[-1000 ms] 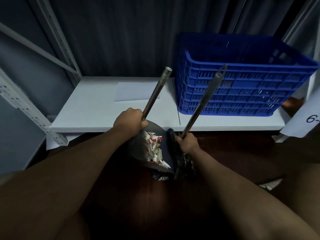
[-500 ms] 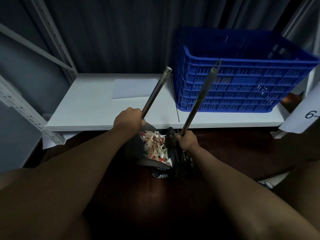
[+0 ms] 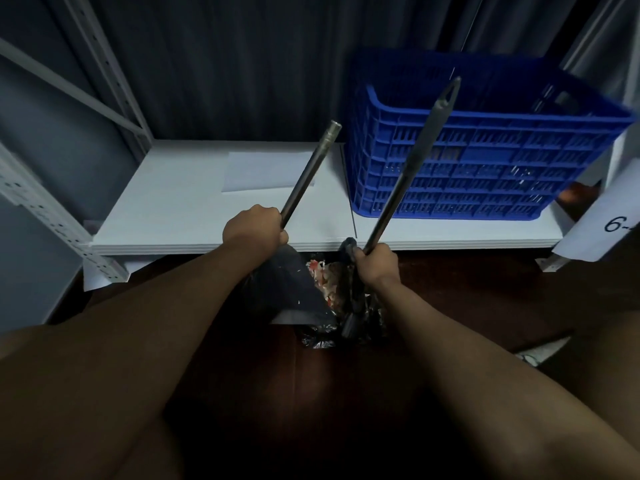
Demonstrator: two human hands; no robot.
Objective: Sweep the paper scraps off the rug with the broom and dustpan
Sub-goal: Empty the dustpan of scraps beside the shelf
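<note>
My left hand (image 3: 254, 230) grips the metal handle of the dark dustpan (image 3: 284, 292), which is tilted to the right. Red and white paper scraps (image 3: 323, 282) spill from its right edge over a black plastic bag (image 3: 318, 337) on the dark floor. My right hand (image 3: 375, 263) grips the metal handle of the broom (image 3: 408, 171); its dark head (image 3: 351, 306) hangs just right of the scraps, partly hidden by my hand. No rug is in view.
A low white shelf (image 3: 194, 216) carries a sheet of paper (image 3: 266, 169) and a blue plastic crate (image 3: 485, 157). Grey metal rack posts (image 3: 45, 216) stand at the left. A white label reading "6-" (image 3: 609, 226) hangs at the right.
The dustpan has tipped further to the right, so most scraps have slid off its surface toward the bag. The broom handle has shifted slightly right.
</note>
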